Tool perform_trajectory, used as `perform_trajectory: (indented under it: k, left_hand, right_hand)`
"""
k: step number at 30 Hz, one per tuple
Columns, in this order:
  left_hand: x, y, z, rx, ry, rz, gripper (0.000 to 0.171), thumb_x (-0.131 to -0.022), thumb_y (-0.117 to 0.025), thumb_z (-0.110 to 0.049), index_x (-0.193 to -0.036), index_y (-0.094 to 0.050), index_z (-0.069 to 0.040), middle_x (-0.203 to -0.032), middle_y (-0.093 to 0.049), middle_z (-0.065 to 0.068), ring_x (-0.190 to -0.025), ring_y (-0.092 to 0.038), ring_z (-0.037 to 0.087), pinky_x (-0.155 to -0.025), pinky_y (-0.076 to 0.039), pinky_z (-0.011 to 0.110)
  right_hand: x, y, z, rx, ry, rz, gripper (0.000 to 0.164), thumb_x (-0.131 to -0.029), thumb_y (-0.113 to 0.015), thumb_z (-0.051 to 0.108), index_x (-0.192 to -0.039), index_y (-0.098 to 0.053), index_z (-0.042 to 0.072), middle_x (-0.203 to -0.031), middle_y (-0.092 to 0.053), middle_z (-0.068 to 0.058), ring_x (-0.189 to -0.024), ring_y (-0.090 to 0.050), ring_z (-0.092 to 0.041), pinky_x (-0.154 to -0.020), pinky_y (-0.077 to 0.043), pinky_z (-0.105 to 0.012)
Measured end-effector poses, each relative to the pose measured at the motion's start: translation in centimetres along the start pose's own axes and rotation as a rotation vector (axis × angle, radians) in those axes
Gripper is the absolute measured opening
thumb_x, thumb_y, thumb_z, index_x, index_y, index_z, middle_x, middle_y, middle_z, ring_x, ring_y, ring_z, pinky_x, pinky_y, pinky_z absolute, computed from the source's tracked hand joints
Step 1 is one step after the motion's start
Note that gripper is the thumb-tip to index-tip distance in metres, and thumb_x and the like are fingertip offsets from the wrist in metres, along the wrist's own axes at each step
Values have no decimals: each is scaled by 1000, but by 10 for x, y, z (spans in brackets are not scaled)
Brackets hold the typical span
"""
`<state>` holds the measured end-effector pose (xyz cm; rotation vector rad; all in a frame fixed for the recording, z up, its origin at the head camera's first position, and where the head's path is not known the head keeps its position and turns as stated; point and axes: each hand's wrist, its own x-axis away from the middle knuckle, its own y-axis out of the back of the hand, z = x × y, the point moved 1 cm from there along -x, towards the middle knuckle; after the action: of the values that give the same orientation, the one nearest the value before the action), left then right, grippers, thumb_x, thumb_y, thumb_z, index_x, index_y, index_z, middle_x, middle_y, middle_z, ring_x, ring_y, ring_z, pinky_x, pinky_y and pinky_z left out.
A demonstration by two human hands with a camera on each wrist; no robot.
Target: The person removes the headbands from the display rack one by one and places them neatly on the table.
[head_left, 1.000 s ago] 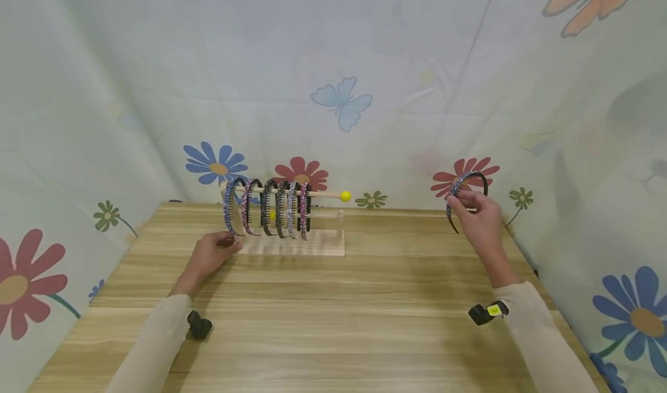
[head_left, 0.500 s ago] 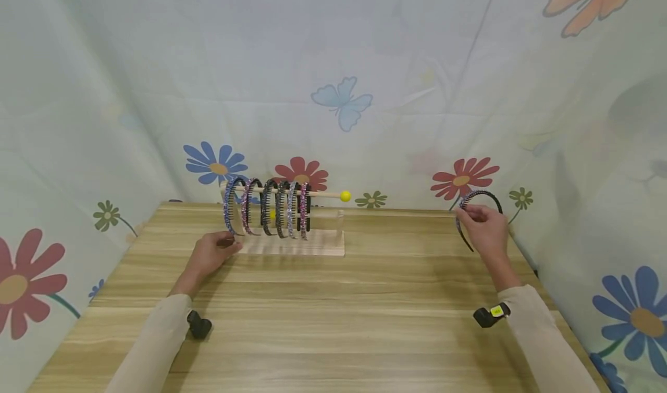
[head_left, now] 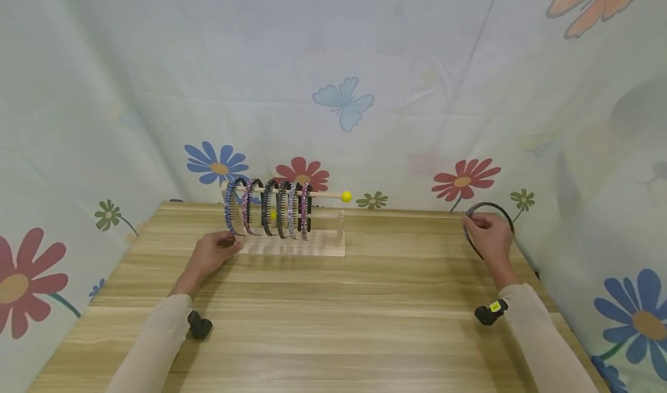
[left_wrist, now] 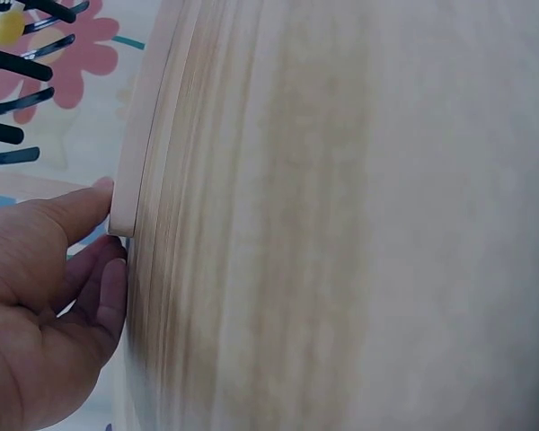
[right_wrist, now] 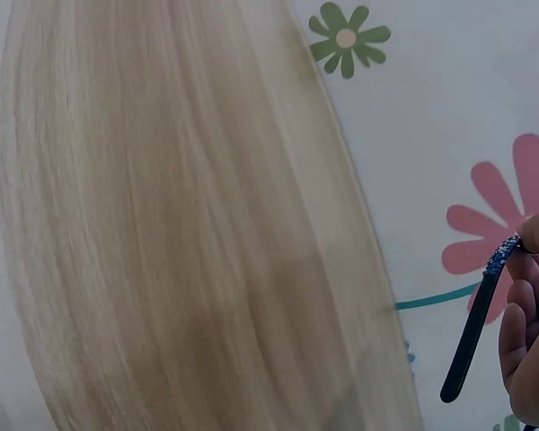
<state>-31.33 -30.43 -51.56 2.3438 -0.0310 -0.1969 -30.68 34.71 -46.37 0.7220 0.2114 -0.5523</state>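
Observation:
In the head view my right hand (head_left: 491,237) pinches a glittery headband (head_left: 486,204) between thumb and fingers, near the table's right rear edge. The right wrist view shows its dark plain end (right_wrist: 468,346) and blue-silver sparkle beside the fingertips. My left hand (head_left: 209,255) holds the front left corner of a wooden headband stand (head_left: 328,244). Seen from the left wrist, the thumb lies against the base's edge (left_wrist: 136,166) with the fingers curled at its end. Several sparkly headbands, among them a blue one (head_left: 229,208) and a pink one (head_left: 304,210), hang in a row on the stand's upper rod.
A yellow ball (head_left: 346,197) caps the right end of the upper rod; another yellow ball (head_left: 273,215) shows among the headbands. The wood-grain table (head_left: 333,323) stretches in front. A flowered cloth (head_left: 333,46) hangs behind it and along both sides.
My right hand has moved rightward and down toward the table, carrying the headband with it. The left hand has stayed at the stand's corner, and the hanging headbands have not moved.

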Motion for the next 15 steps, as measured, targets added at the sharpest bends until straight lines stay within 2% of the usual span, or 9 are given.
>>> perform_trajectory:
  k: [5, 9, 12, 15]
  left_hand:
    - [1, -1, 1, -2, 5, 3, 41, -99, -70, -21, -129, -65, 7, -123, -68, 28, -113, -67, 44, -95, -54, 56]
    - [0, -2, 2, 4, 4, 1, 41, -99, -70, -21, -129, -65, 7, -123, -68, 28, -113, -67, 45, -95, -54, 56]
    - [0, -2, 2, 7, -3, -4, 40, -99, -70, -21, -127, -66, 7, -121, -69, 28, -112, -67, 45, -95, -54, 56]
    - [0, -1, 3, 8, -4, -7, 39, -99, -71, -21, -126, -67, 7, -121, -69, 28, -112, -67, 44, -95, -54, 56]
  right_hand:
    - [-2, -6, -10, 31, -8, -9, 30, -92, -78, 30, -103, -79, 3, -100, -77, -17, -67, -47, 19, -71, -44, -14]
    - [-3, -9, -15, 66, -47, 11, 34, -93, -76, 32, -105, -79, 1, -102, -77, -18, -71, -55, 9, -79, -45, -24]
    - [-5, -12, -19, 81, -66, 38, 34, -94, -75, 31, -107, -79, 1, -104, -77, -18, -76, -61, 1, -74, -46, -21]
    - [-6, -17, -23, 92, -79, 58, 31, -94, -75, 29, -108, -79, 1, -104, -77, -18, -76, -61, 0, -66, -44, -13]
